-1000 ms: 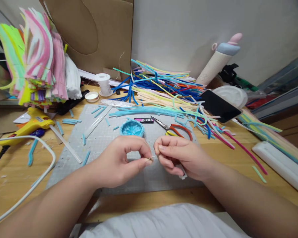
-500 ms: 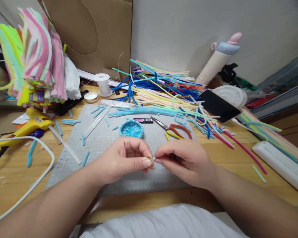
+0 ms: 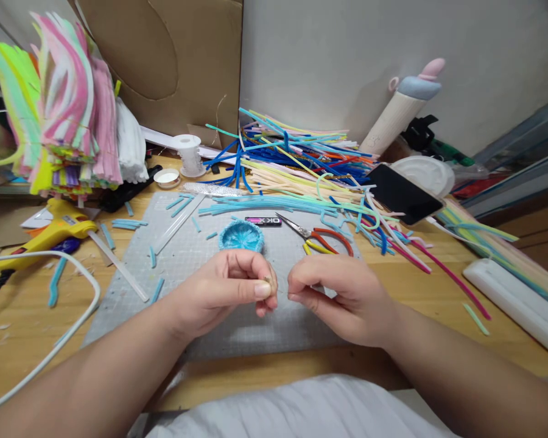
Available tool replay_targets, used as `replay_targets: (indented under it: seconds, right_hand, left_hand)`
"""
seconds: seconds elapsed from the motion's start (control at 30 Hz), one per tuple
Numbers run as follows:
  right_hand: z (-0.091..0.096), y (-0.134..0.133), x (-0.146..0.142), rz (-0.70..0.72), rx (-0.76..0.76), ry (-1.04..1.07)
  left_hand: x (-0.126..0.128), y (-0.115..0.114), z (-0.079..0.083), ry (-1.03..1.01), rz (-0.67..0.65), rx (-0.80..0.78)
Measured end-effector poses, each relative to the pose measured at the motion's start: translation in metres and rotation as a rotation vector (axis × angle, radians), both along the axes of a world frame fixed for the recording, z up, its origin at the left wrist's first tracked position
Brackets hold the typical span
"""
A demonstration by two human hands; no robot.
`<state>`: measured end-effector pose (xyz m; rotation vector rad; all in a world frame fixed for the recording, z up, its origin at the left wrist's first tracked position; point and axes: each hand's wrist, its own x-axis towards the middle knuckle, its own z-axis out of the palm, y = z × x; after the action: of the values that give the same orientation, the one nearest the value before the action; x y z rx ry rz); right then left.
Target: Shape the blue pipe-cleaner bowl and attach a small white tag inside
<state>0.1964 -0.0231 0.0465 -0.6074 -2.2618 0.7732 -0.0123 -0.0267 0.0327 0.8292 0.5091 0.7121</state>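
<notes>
Between the thumb and forefinger of my left hand (image 3: 237, 286) is a small gold-tan piece (image 3: 269, 280), mostly covered by the fingertips. My right hand (image 3: 333, 298) is pinched closed just to its right. A faint thin strand (image 3: 282, 291) shows in the gap between the two hands; whether it is thread or wire I cannot tell. Just beyond my left hand sits a small round bowl of blue fuzzy stems (image 3: 240, 236). Pliers with orange and yellow handles (image 3: 317, 236) lie with their jaws spread beyond my right hand.
Under my hands lies a grey cutting mat (image 3: 228, 340). A yellow glue gun (image 3: 50, 234) with a white cable rests at the left. Loose pipe cleaners (image 3: 292, 152) pile up at the back, near a thread spool (image 3: 189, 155), a phone (image 3: 404, 193) and a leaning bottle (image 3: 395, 112).
My hands have drawn slightly apart, the left moving a little leftward. More of the gold-tan piece and the thin strand now shows between them.
</notes>
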Motion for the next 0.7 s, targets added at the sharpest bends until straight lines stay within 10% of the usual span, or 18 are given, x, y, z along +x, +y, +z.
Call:
replay_targets:
  seconds: [0.2, 0.7]
  right_hand:
    - [-0.0002, -0.0027, -0.004, -0.049, -0.186, 0.073]
    - [-0.0035, -0.0045, -0.0065, -0.072, 0.0, 0.014]
  left_hand:
    - [-0.0011, 0.0003, 0.0007, 0.002, -0.01, -0.004]
    - [0.0044, -0.0012, -0.0028, 0.063, -0.018, -0.064]
